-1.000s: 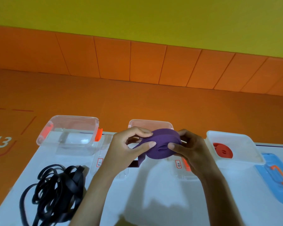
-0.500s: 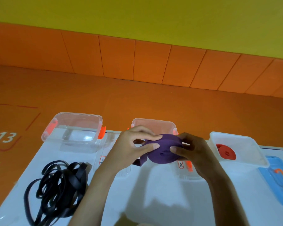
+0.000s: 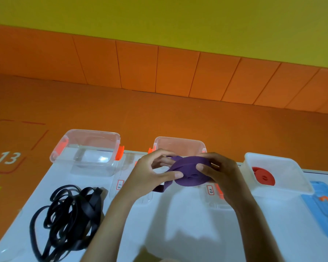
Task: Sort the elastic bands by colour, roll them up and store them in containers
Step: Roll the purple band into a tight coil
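A purple elastic band (image 3: 189, 173), wound into a thick roll, is held above the white table between both hands. My left hand (image 3: 150, 173) pinches its left side, where a short loose tail hangs down. My right hand (image 3: 222, 171) grips the roll's right side. Just behind the hands stands a clear container (image 3: 180, 144) with orange clips. A second clear container (image 3: 87, 148) sits at the back left. A white container (image 3: 284, 178) at the right holds a rolled red band (image 3: 263, 176). A tangled heap of black bands (image 3: 70, 218) lies at the front left.
Clear lids with labels (image 3: 121, 180) lie flat on the white table (image 3: 187, 224) under the hands. A blue lid with an orange handle (image 3: 324, 207) rests at the right edge. Beyond the table are orange floor and wall panels.
Both hands have kept turning the purple roll, and its loose tail is shorter. The roll has dropped slightly toward the table. The view has shifted a little.
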`<state>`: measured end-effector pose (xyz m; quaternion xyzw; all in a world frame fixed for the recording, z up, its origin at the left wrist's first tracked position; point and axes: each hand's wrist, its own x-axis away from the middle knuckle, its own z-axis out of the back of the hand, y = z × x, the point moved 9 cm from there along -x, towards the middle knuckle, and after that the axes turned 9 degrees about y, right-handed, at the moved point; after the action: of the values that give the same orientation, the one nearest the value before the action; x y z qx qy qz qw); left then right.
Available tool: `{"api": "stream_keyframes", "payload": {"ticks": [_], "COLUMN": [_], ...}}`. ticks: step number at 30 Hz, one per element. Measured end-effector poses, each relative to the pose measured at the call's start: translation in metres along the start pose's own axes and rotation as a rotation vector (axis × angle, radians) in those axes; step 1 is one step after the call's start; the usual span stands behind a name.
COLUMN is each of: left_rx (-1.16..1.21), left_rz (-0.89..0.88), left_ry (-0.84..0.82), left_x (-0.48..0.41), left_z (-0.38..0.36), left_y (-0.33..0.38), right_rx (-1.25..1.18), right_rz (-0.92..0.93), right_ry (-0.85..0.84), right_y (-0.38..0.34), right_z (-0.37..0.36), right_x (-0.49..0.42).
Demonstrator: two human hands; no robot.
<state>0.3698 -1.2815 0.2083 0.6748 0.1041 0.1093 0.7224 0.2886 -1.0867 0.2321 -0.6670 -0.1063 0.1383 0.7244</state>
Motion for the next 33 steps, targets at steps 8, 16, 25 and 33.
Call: {"api": "stream_keyframes", "payload": {"ticks": [8, 16, 25, 33], "left_rx": [-0.002, -0.073, -0.107, -0.191], "left_rz": [0.164, 0.091, 0.047, 0.009], "left_ry": [-0.249, 0.04, 0.647, 0.607], "left_x": [0.013, -0.005, -0.002, 0.0], "left_z": [0.024, 0.047, 0.058, 0.036], "left_y": [-0.058, -0.082, -0.085, -0.107], "right_rx": [-0.167, -0.193, -0.056, 0.022], "right_rz": [-0.161, -0.231, -0.081, -0.016], "right_ry": [0.242, 0.304, 0.198, 0.205], "right_y": [0.027, 0.047, 0.032, 0.023], "right_z": [0.036, 0.041, 0.02, 0.029], "right_x": [-0.005, -0.003, -0.008, -0.009]}}
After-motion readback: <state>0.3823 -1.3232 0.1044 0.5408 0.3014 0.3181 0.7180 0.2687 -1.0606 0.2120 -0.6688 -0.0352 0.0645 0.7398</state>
